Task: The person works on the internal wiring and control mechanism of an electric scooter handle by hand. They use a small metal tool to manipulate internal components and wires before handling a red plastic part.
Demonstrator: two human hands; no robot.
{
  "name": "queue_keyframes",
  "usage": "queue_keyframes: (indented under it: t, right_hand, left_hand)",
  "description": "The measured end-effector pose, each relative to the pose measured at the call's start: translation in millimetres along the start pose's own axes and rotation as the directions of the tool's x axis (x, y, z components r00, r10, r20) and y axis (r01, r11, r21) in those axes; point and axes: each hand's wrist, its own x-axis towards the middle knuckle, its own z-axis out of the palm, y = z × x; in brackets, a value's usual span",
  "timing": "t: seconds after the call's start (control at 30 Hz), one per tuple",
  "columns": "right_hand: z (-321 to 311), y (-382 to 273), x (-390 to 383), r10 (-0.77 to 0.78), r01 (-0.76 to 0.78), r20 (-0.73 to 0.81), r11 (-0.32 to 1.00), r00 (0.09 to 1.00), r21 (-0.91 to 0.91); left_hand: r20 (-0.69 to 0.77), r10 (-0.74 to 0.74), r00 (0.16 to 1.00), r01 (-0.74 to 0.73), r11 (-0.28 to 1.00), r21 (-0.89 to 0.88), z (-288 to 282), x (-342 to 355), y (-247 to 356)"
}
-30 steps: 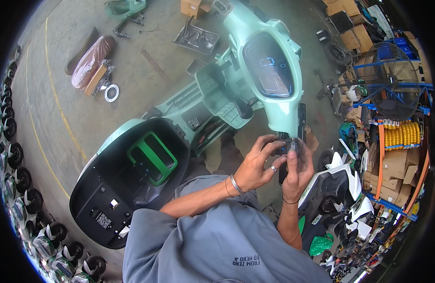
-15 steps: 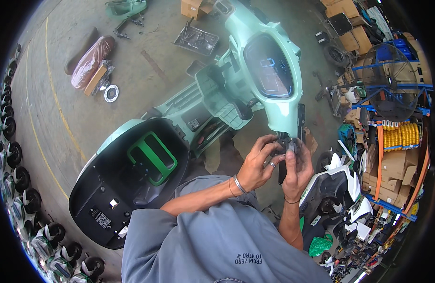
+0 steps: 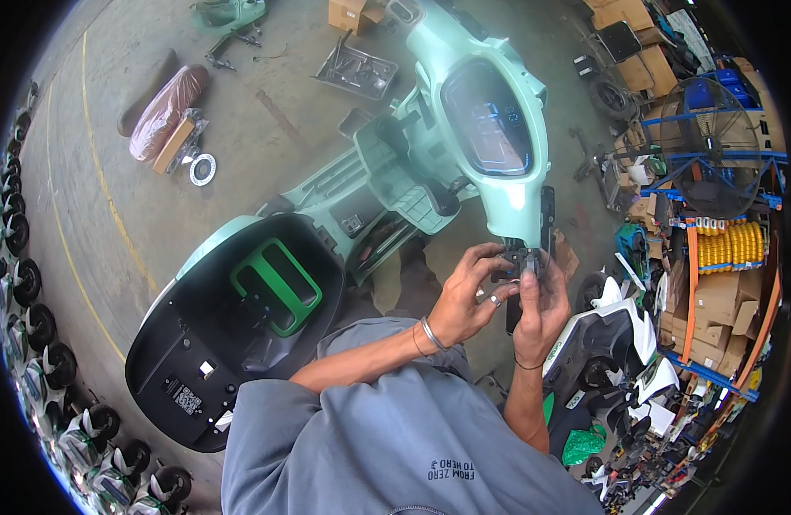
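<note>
A mint-green electric scooter (image 3: 524,202) stands before me, its oval display (image 3: 488,120) lit. Both hands meet at the near end of its handlebar, on a small black fitting (image 3: 522,259) with a lever-like piece. My left hand (image 3: 471,296), wearing rings, has its thumb and fingers bent against the fitting's left side. My right hand (image 3: 541,305) grips the fitting from the right, thumb on top. Fingers partly cover the fitting, so its exact kind stays unclear. A dark elongated bar (image 3: 547,210) extends beside the handlebar cover just beyond my right hand.
The scooter's open black storage tub (image 3: 185,343) with a green frame (image 3: 279,287) lies to my left. A metal tray of parts (image 3: 357,73) and a wrapped seat (image 3: 168,112) rest on the floor. Shelving, a fan (image 3: 709,146) and white body panels (image 3: 614,330) crowd the right.
My left fingers have shifted slightly on the black fitting. My right hand stays on it, and the scooter shows hardly any movement.
</note>
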Motion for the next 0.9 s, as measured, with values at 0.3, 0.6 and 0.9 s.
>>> queue_keyframes:
  t: [0.3,0.6,0.9]
  right_hand:
    - [-2,0,0,0.008,-0.008,-0.002,0.999,1.000,-0.043]
    - [-2,1,1,-0.017,0.017,0.006,0.999,1.000,-0.029]
    - [1,-2,-1,-0.022,0.022,-0.011,0.999,1.000,-0.042]
  left_hand:
    - [-0.072,-0.058,0.996,0.059,0.998,0.007,3,3,2]
    - [-0.077,-0.041,0.996,0.044,0.998,0.036,4,4,1]
    - [-0.054,-0.048,0.997,0.044,0.997,-0.070,-6,11,6]
